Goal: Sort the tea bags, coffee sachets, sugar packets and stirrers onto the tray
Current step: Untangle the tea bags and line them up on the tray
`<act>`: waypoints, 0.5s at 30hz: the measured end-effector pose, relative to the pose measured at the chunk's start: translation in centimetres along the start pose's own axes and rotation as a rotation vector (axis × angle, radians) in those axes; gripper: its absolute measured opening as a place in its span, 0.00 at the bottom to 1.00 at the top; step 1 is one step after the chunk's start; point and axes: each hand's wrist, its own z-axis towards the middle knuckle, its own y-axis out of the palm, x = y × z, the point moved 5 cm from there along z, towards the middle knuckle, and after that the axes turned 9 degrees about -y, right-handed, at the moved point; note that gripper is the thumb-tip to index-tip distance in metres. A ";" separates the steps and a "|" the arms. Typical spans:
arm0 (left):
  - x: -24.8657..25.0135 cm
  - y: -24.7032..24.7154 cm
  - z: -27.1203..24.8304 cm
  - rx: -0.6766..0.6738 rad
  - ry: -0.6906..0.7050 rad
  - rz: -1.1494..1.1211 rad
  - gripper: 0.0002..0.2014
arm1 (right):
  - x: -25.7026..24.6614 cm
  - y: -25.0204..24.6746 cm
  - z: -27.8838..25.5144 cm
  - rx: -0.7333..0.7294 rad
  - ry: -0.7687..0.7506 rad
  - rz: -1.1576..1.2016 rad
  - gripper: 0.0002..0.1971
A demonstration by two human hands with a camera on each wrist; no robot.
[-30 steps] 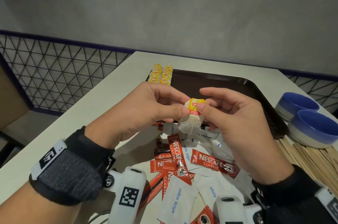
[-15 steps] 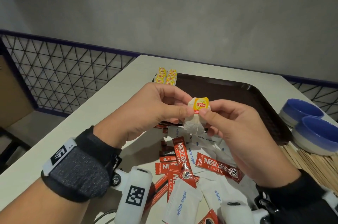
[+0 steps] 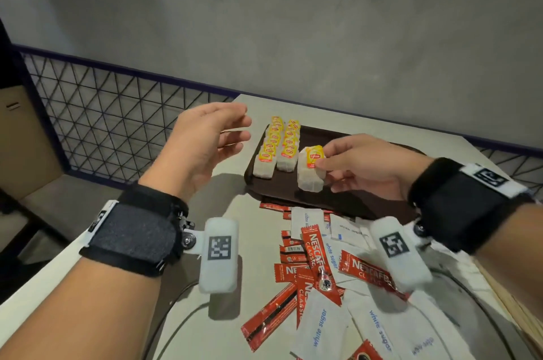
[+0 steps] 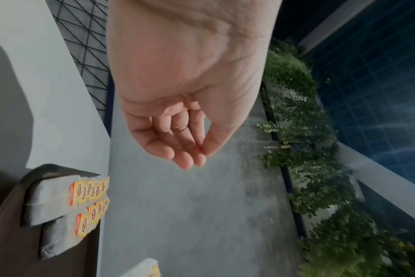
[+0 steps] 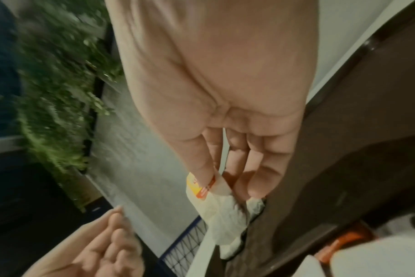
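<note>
My right hand [image 3: 322,160] pinches a white tea bag [image 3: 310,174] by its yellow tag, low over the dark brown tray [image 3: 346,198]; I cannot tell whether the bag touches it. The bag is just right of two rows of tea bags [image 3: 277,145] at the tray's left end. In the right wrist view my thumb and fingers [image 5: 203,168] grip the tea bag [image 5: 225,215] beside the tray [image 5: 355,150]. My left hand [image 3: 235,132] hovers open and empty left of the rows. The left wrist view shows that left hand [image 4: 190,150] above the tea bag rows [image 4: 88,202].
Red coffee sachets [image 3: 316,257] and white sugar packets [image 3: 320,327] lie mixed on the white table in front of the tray. Wooden stirrers [image 3: 520,312] show at the right edge. A black mesh railing [image 3: 111,113] runs along the table's left side.
Both hands held the tea bag over the pile. Now my left hand has let go and drawn left, and my right hand has carried the bag forward to the tray beside the rows.
</note>
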 end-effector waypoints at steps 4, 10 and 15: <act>-0.2 -0.6 0.4 0.038 -0.012 -0.029 0.08 | 0.6 1.4 3.9 -0.069 0.074 0.012 0.06; -0.4 -1.0 1.1 0.066 -0.016 -0.050 0.07 | 2.1 3.1 7.5 -0.039 0.159 -0.052 0.09; -0.5 -1.2 1.4 0.071 -0.017 -0.057 0.08 | 2.5 3.2 8.5 0.009 0.220 -0.013 0.13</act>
